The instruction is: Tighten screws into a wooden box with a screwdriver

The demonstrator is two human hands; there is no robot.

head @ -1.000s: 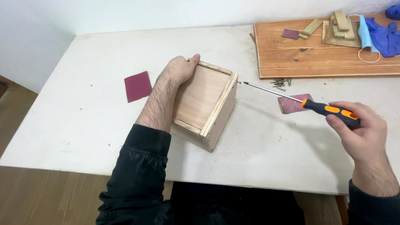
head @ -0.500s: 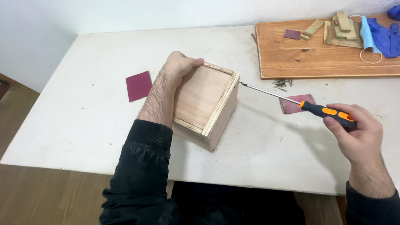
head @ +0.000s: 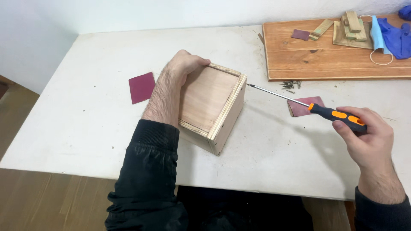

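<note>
Altogether: one wooden box [head: 214, 107], one screwdriver [head: 325, 112], two hands.

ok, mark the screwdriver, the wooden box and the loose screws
screwdriver [head: 338, 115], head view, orange-and-black handle
wooden box [head: 205, 96], head view, top panel
loose screws [head: 290, 85], head view, middle of the pile

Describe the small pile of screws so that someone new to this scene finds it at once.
Start at the large brown wooden board lying at the far right of the white table. Just in front of its near edge, beside the tip of the orange-and-black screwdriver, lies the small pile of dark metal screws. Unlike the flat dark-red sandpaper piece nearby, it is a loose scatter of thin pins.
</note>
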